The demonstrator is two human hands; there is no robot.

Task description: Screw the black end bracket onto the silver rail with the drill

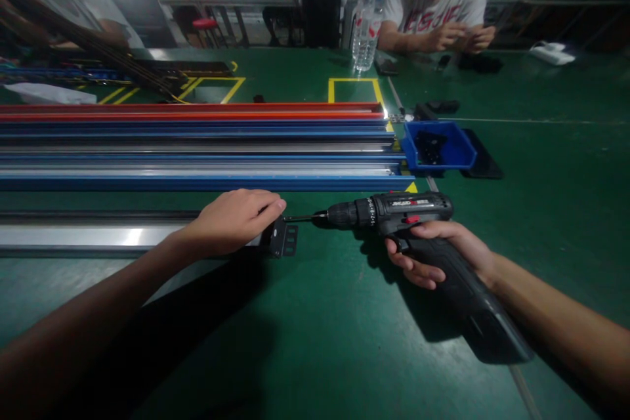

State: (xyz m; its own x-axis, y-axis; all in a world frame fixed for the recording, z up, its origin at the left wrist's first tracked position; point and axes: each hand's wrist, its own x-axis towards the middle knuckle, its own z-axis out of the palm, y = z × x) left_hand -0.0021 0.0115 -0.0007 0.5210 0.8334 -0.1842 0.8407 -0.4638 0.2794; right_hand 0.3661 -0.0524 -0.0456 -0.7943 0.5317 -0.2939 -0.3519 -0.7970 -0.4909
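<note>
A screw is being driven into the end of a long silver rail (98,236), which lies flat on the green table (344,341); this is judged from how the tools sit. The rail is pressed down by the left hand (231,220), its fingers curled shut over the rail's end, just beside a small black bracket (284,237). To the right of the rail, one black drill (408,216) is gripped by the right hand (443,252), fingers wrapped tight around the handle. The drill's thin bit (298,218) is pointed at the rail's end, above the bracket. The next move seems to call for a straight, steady push, with the rail kept from sliding. Behind the rail, a stack of long blue and red rails (197,144) is laid; they cannot be counted surely. One blue bin (440,147) sits at the stack's right end. Far behind, one water bottle (365,33) is seen, and a person's two hands (460,36).
</note>
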